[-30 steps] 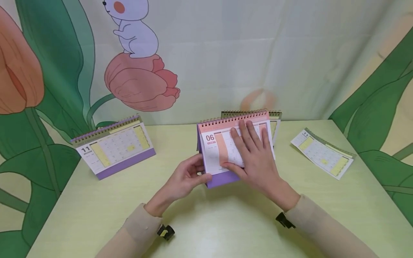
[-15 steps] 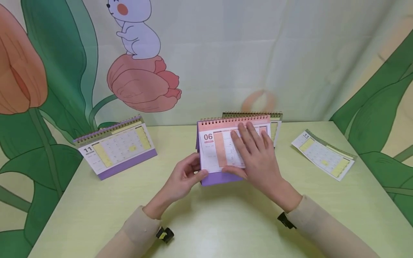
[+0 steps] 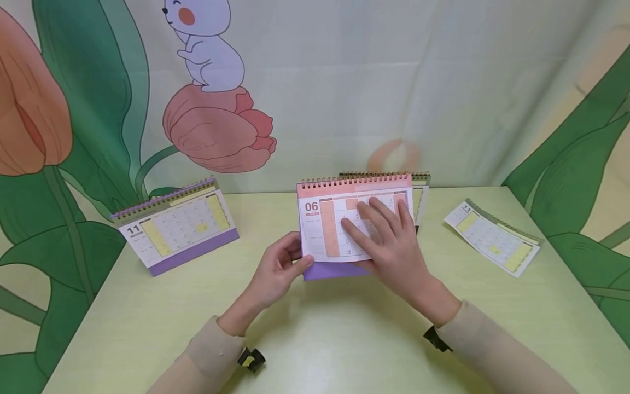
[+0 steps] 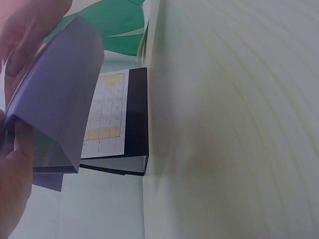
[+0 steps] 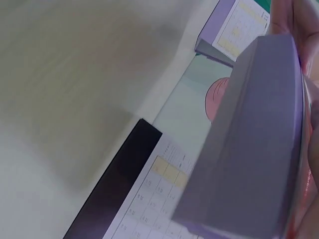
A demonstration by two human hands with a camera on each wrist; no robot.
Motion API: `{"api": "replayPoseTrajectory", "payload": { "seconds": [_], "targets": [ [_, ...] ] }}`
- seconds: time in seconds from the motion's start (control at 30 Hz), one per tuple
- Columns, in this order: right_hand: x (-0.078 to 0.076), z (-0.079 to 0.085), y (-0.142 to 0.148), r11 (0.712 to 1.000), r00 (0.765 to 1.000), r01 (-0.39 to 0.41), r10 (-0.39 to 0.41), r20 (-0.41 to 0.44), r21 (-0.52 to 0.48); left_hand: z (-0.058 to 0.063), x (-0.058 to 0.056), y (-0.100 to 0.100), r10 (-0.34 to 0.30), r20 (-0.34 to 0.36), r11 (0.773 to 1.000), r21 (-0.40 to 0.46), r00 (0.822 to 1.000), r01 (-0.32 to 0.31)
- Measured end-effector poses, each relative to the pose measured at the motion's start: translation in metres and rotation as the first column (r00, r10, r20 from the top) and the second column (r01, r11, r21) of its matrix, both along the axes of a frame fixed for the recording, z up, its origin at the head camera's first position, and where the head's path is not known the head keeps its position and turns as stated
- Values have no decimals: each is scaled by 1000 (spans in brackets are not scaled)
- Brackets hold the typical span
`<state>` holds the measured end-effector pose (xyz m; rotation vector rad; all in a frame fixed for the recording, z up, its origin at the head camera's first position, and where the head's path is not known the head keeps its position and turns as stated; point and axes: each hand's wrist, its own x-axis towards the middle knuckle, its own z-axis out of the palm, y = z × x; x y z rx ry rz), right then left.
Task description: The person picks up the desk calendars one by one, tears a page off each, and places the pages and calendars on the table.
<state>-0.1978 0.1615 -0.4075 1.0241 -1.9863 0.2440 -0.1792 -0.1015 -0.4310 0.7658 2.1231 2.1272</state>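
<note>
With the left hand [image 3: 275,271], gripping a calendar [image 3: 315,243] by one edge; with the right hand [image 3: 397,249], spread and uncurled, touching its 06 page [image 3: 330,224].
Impossible to tell the hold of the right thumb [image 3: 365,266]. To handle the page cleanly, steady the base [image 3: 332,272], press lightly, spare the rings [image 3: 354,180]. Held above the table [image 3: 315,345], in front of a black-based calendar [image 4: 136,114].
</note>
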Motion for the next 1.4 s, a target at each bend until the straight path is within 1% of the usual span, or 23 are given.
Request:
{"api": "replayPoseTrajectory", "payload": {
  "seconds": [0.1, 0.2, 0.27, 0.4, 0.47, 0.7, 0.8, 1.0, 1.23, 1.3, 1.4],
  "targets": [
    [1, -3, -5, 999, 996, -36, 33, -87, -29, 0, 0, 2, 16, -2, 1000, -2, 1000, -16],
    [3, -6, -10, 996, 990, -64, 55, -129, -63, 0, 0, 3, 32, -5, 999, -3, 999, -32],
    [5, -8, -12, 995, 991, -65, 55, -120, -81, 0, 0, 4, 34, -2, 999, 0, 999, -34],
    [9, -11, -13, 994, 996, -51, 44, -74, -96, -2, 1, 6, 38, 4, 999, 7, 999, -38],
    [11, -13, -14, 993, 997, -52, 46, -67, -104, -3, 1, 7, 38, 9, 999, 14, 999, -38],
    [10, -15, -20, 982, 985, -101, 76, -153, -162, -4, 1, 10, 43, 20, 999, 29, 999, -44],
    [11, -15, -21, 976, 982, -113, 82, -169, -185, -3, 1, 11, 44, 29, 999, 28, 999, -45],
    [13, -16, -24, 968, 984, -121, 89, -152, -220, -2, 2, 11, 39, 70, 999, 32, 997, -41],
    [11, -20, -26, 943, 988, -130, 97, -120, -308, -2, 1, 12, 34, 120, 998, 57, 992, -41],
    [12, -20, -27, 932, 989, -132, 102, -103, -337, -3, 1, 12, 49, 119, 997, 56, 992, -56],
    [12, -20, -28, 915, 990, -139, 118, -76, -380, -3, 0, 14, 84, 92, 995, 44, 992, -89]
  ]
}}
